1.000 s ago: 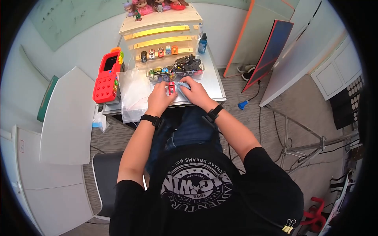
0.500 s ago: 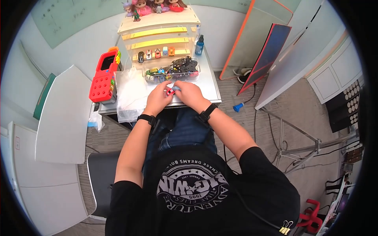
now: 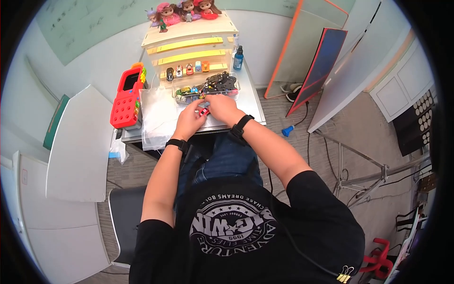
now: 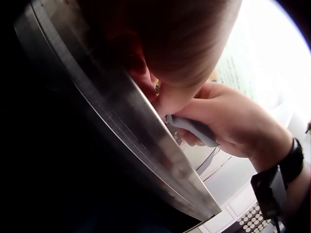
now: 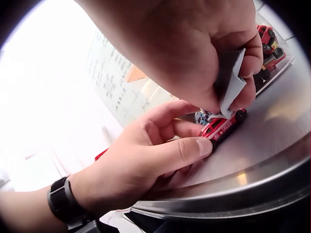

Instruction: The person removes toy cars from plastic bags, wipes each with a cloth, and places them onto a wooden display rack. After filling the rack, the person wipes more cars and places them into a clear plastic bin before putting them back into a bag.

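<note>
A small red toy car [image 5: 223,130] with white markings is held between the thumb and fingers of my left hand [image 3: 189,119], near the table's front edge. My right hand [image 3: 224,110] is over the car and pinches a folded grey cloth [image 5: 235,92]. In the right wrist view, the cloth's lower end meets the car's roof. The left wrist view shows the cloth [image 4: 195,130] under the right fingers, while the left hand hides most of the car there.
Just beyond the hands stands a clear bin [image 3: 182,101] of toy vehicles. Several toy cars [image 3: 189,69] line a shelf step behind it. A red toy case [image 3: 124,110] and a plastic sheet [image 3: 156,118] are to the left, a blue spray bottle [image 3: 238,59] at the right.
My right hand has come in from the car's right side to over it, bringing the cloth onto it. The car has turned from pointing straight ahead to a slant in my left hand.
</note>
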Demonstrator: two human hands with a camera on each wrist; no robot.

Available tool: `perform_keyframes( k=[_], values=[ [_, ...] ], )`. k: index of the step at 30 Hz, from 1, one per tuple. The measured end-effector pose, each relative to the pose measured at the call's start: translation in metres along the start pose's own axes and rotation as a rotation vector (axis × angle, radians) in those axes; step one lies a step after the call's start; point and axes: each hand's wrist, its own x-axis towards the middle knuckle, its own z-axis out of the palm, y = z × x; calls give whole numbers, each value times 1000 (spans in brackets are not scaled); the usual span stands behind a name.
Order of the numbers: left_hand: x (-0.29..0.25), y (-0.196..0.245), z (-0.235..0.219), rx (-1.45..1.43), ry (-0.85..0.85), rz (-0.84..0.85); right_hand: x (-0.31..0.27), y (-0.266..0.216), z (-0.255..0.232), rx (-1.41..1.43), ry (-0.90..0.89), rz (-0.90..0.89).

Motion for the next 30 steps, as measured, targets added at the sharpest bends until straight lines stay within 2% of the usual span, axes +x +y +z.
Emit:
perform_keyframes(
  k=[7, 9, 10, 13, 16, 17, 21, 23, 24, 26, 28, 30],
  values=[
    [-1, -3, 5, -17, 32, -21, -3, -1, 11, -75, 42, -26],
    [-4, -3, 7, 79, 73, 73, -12, 11, 19, 110, 160, -80],
    [-5, -4, 8, 81, 75, 77, -15, 14, 20, 110, 165, -83],
    [-5, -4, 8, 95, 91, 94, -20, 21, 17, 148, 149, 102],
    [-7, -1, 5, 85, 68, 36, -28, 28, 14, 120, 146, 145],
    [-7, -1, 5, 76, 59, 39, -28, 31, 19, 126, 193, 112],
    [-5, 0, 5, 80, 65, 63, -31, 30, 15, 173, 192, 150],
    [-6, 0, 5, 67, 20, 41, -32, 28, 14, 360, 203, 164],
    [-6, -1, 5, 69, 20, 41, -32, 25, 17, 361, 203, 164],
    [-6, -2, 5, 54, 24, 51, -32, 16, 22, 246, 215, 2],
    [-7, -3, 5, 47, 26, 72, -27, 10, 12, 205, 162, 13],
    [-6, -3, 3, 44, 26, 103, -19, 1, -4, 84, -4, 25]
  ],
)
